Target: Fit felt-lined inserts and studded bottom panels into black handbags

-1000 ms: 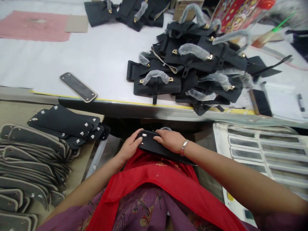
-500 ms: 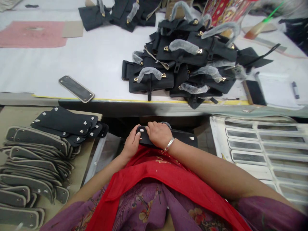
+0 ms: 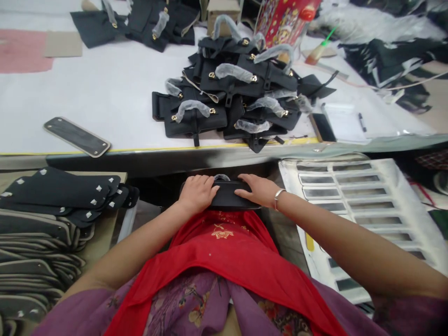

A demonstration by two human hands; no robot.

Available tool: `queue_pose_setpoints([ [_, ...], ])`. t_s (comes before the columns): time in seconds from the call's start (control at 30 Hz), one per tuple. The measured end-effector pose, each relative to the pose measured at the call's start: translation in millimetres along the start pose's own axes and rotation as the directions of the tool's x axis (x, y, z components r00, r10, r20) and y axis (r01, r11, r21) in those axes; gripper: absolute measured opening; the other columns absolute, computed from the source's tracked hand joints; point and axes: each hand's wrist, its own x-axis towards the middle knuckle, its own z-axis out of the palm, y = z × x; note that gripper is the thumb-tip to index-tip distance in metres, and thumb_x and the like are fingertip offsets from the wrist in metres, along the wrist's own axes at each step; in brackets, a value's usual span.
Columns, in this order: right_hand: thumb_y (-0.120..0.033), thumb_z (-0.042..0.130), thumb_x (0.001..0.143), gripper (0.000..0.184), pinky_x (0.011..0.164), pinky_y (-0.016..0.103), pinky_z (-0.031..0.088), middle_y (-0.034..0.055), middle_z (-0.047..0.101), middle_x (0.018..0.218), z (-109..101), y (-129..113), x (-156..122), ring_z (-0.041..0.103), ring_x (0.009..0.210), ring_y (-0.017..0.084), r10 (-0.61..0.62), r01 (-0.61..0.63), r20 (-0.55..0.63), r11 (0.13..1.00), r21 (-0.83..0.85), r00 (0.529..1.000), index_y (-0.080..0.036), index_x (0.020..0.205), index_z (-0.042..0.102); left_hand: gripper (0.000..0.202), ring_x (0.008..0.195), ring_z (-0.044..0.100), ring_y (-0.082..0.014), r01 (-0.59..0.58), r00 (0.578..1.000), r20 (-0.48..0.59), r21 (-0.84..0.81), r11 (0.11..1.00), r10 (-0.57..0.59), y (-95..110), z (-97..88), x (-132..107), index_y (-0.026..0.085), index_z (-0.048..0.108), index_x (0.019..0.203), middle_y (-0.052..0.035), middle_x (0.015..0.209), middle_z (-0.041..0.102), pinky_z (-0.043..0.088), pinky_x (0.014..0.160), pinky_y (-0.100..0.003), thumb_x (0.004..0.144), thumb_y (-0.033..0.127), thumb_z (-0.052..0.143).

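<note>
A black handbag (image 3: 229, 195) rests at the edge of my lap against the red apron, its plastic-wrapped handle (image 3: 221, 177) showing at the far side. My left hand (image 3: 199, 192) grips its left part, thumb lying on the upper face. At the right, my right hand (image 3: 261, 190) clasps the other end, also with the thumb on top. The undersides of the fingers are partly hidden behind the bag. No metal studs or white tabs show on the face turned up to me.
Ahead, a white table (image 3: 115, 84) bears a pile of black handbags (image 3: 196, 122) and one grey-edged base panel (image 3: 77, 135). Black panels with white tabs (image 3: 63, 186) lie stacked at my left. A white slotted rack (image 3: 350, 200) stands at my right, near a dark phone-like block (image 3: 322, 127).
The bag has been turned so its tabbed panel no longer faces up. My right hand has moved from the left part to the right end. My view has shifted rightward.
</note>
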Motion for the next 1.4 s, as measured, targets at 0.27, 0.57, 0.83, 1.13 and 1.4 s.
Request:
queue_pose_setpoints([
  [0.27, -0.044, 0.057, 0.078, 0.051, 0.074, 0.027, 0.05, 0.0076, 0.059, 0.111, 14, 37, -37, 0.058, 0.094, 0.019, 0.168, -0.291, 0.239, 0.621, 0.728, 0.956, -0.02, 0.121, 0.046, 0.046, 0.083, 0.055, -0.0231, -0.051, 0.988, 0.15, 0.072, 0.996, 0.04, -2, -0.1, 12, 0.014, 0.061, 0.088, -0.012, 0.086, 0.06, 0.039, 0.075, -0.035, 0.092, 0.042, 0.025],
  [0.57, -0.032, 0.065, 0.074, 0.049, 0.061, 0.021, 0.053, 0.0031, 0.055, 0.114, 25, 36, -41, 0.059, 0.082, 0.014, 0.246, -0.342, 0.303, 0.137, 0.93, 0.921, -0.027, 0.119, 0.049, 0.053, 0.093, 0.059, -0.0216, 0.33, 0.917, 0.393, -0.637, 0.696, -0.075, -66, -17.6, -17, 0.017, 0.055, 0.118, -0.007, 0.111, 0.061, 0.046, 0.079, -0.029, 0.075, 0.048, 0.056],
  [0.83, -0.043, 0.063, 0.076, 0.043, 0.069, 0.022, 0.051, 0.0022, 0.058, 0.111, 55, 53, -48, 0.058, 0.088, 0.014, 0.132, -0.235, 0.24, -0.054, 0.97, 0.962, -0.029, 0.115, 0.053, 0.059, 0.093, 0.059, -0.0227, 0.409, 0.9, 0.411, -0.675, 0.615, -0.147, -66, -13.8, -28, 0.014, 0.051, 0.122, -0.0086, 0.11, 0.061, 0.047, 0.08, -0.031, 0.076, 0.051, 0.052],
  [1.13, -0.049, 0.039, 0.086, 0.038, 0.072, 0.034, 0.05, 0.0072, 0.064, 0.092, 113, 16, -19, 0.061, 0.081, 0.018, 0.184, -0.231, 0.366, -0.508, 0.83, 0.912, -0.017, 0.1, 0.054, 0.089, 0.125, 0.037, -0.0294, -0.047, 0.967, 0.224, -0.312, 0.949, 0.121, -2, -28.3, 5, 0.018, 0.035, 0.134, -0.0132, 0.137, 0.041, 0.019, 0.107, -0.048, 0.061, 0.06, 0.064],
  [1.4, -0.039, 0.046, 0.082, 0.031, 0.078, 0.034, 0.049, 0.0061, 0.064, 0.102, 86, 44, -63, 0.062, 0.086, 0.017, 0.246, -0.014, 0.107, -0.351, 0.936, 0.963, -0.02, 0.102, 0.057, 0.104, 0.122, 0.039, -0.03, -0.225, 0.945, 0.154, -0.326, 0.918, 0.287, 49, -34.4, 31, 0.015, 0.022, 0.139, -0.0148, 0.137, 0.038, 0.029, 0.103, -0.041, 0.056, 0.055, 0.069],
])
